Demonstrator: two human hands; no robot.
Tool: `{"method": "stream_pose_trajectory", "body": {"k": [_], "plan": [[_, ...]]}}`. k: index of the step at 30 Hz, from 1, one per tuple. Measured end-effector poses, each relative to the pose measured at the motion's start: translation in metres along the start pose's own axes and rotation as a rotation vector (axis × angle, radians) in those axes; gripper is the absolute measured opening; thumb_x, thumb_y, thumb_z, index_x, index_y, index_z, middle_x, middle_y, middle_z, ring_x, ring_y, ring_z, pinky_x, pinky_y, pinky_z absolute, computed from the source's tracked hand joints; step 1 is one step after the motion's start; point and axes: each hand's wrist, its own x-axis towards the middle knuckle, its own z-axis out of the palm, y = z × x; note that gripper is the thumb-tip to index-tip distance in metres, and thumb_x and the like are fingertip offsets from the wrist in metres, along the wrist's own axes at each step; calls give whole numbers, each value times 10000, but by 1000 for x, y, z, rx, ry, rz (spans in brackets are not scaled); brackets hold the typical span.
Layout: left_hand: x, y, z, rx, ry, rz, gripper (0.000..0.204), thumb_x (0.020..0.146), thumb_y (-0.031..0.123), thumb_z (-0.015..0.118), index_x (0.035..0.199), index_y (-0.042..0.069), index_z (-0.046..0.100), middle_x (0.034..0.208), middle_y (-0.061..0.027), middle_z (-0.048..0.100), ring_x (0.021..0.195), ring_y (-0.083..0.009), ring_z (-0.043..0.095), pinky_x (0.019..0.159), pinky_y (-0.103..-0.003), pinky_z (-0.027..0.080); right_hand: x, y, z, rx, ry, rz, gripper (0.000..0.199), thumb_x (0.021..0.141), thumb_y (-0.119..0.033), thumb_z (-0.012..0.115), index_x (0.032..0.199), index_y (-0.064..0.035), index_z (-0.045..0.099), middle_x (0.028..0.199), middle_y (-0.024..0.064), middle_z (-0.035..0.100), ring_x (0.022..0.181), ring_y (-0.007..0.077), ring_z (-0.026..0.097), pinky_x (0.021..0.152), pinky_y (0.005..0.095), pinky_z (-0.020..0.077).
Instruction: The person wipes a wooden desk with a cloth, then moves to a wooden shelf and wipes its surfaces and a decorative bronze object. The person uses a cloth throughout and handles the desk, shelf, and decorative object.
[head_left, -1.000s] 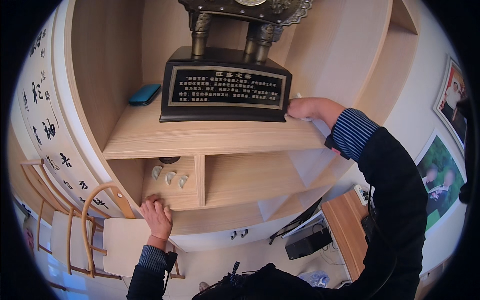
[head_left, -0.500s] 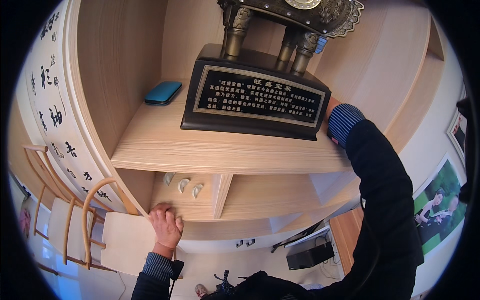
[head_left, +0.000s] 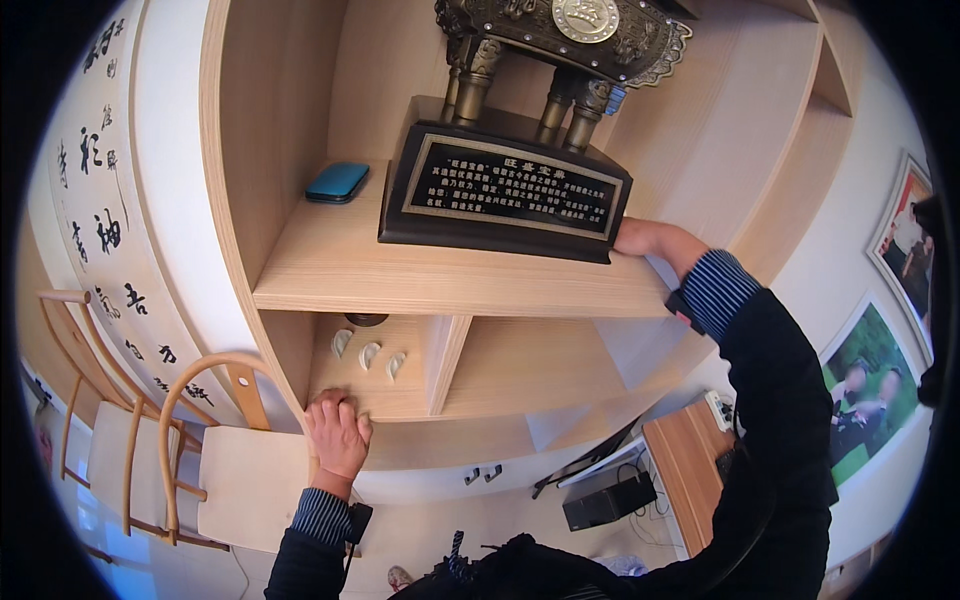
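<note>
On the upper wooden shelf stands a bronze-coloured ding vessel ornament (head_left: 560, 45) with a round medallion and thick legs. Its black base (head_left: 395, 215) bears an engraved plaque. My right hand (head_left: 655, 240) is at the base's right front corner; its fingertips are hidden behind the base. Lower left, my left hand (head_left: 338, 438) has its fingers curled over the front edge of the lower shelf (head_left: 400, 410). Just behind that hand, three small pale crescent-shaped pieces (head_left: 369, 355) lie in the lower left compartment. A teal case (head_left: 338, 182) lies left of the base.
A dark round object (head_left: 366, 319) shows partly under the upper shelf. Wooden chairs (head_left: 255, 480) stand at the left, beside a calligraphy scroll (head_left: 110, 230). Below are a black speaker box (head_left: 610, 500) and a wooden desktop (head_left: 685, 460). Framed pictures (head_left: 868, 400) are at the right.
My right hand has drawn out from behind the base toward the shelf front, so more of the hand shows. The whole view has shifted slightly. My left hand stays at the lower shelf edge.
</note>
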Motion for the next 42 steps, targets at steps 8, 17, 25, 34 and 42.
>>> {"method": "stream_pose_trajectory", "body": {"k": [8,17,25,34,42], "plan": [[0,-3,0,-36,-24,23,286,806,205,681,1008,57,544,1207,-141,549,1158,-362,509,981,-492,383,-141,-28,65,26,444,-193,505,1087,-293,386,1512,-21,395,1522,259,452,1399,415,440,1185,437,327],[2,-6,-6,-95,-48,67,327,813,219,706,1049,43,564,1220,-154,543,1188,-362,504,996,-492,382,-134,-184,126,-258,842,-211,546,979,-228,575,1492,-85,452,1477,151,507,1392,335,452,1165,487,320],[-4,-10,0,-61,-73,61,330,835,237,706,1067,45,571,1238,-152,545,1185,-370,501,1005,-498,380,-60,-356,143,-103,965,-588,605,913,-349,681,1417,-49,534,1453,145,555,1360,323,513,1134,454,396],[1,-6,-10,-8,-92,54,329,858,245,688,1099,53,574,1245,-137,542,1167,-352,499,1008,-479,384,-67,-315,137,-31,1015,-744,680,802,-284,792,1398,-70,545,1410,123,601,1318,308,563,1113,417,441],[3,2,-14,-4,-79,25,312,862,233,678,1096,55,572,1222,-136,538,1135,-350,501,989,-471,384,-165,-93,116,-189,982,-222,653,811,-159,772,1420,-97,544,1417,119,595,1316,310,548,1116,441,405]]}}
